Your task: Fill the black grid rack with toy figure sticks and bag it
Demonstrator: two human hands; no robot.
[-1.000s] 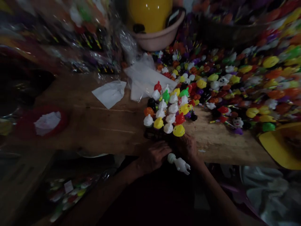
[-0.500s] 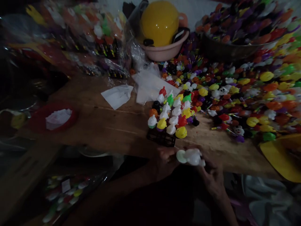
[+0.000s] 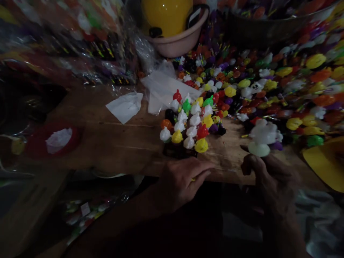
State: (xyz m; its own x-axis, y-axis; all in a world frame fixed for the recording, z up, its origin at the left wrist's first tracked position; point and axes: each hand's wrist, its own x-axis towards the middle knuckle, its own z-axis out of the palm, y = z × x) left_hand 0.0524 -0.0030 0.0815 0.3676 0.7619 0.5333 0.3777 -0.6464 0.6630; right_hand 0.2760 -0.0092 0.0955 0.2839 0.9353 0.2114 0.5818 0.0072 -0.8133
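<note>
Near the bench's front edge, my left hand (image 3: 185, 177) is closed, its fingers pressed together. A speck of yellow shows between them, too small to name. My right hand (image 3: 271, 175) grips a white plastic toy figure (image 3: 264, 132) by its pale round base, holding it upright at the right. Just beyond my left hand stands a dark rack (image 3: 176, 150) bearing rows of small plastic figure heads, such as a yellow head (image 3: 201, 145) and a red one (image 3: 202, 131). Most of the rack is hidden under them.
Piles of colourful toys (image 3: 292, 123) cover the bench's right side. Behind stand a pink basin (image 3: 177, 48) with a yellow helmet (image 3: 166, 18), and a dark metal basin (image 3: 258, 30). White paper (image 3: 125, 105), plastic bags (image 3: 161, 87) and a red dish (image 3: 72, 141) lie leftward.
My hands have moved apart. My right hand has carried the white toy figure rightward and upward, turning it upright. My left hand has let go of it. The view has shifted slightly.
</note>
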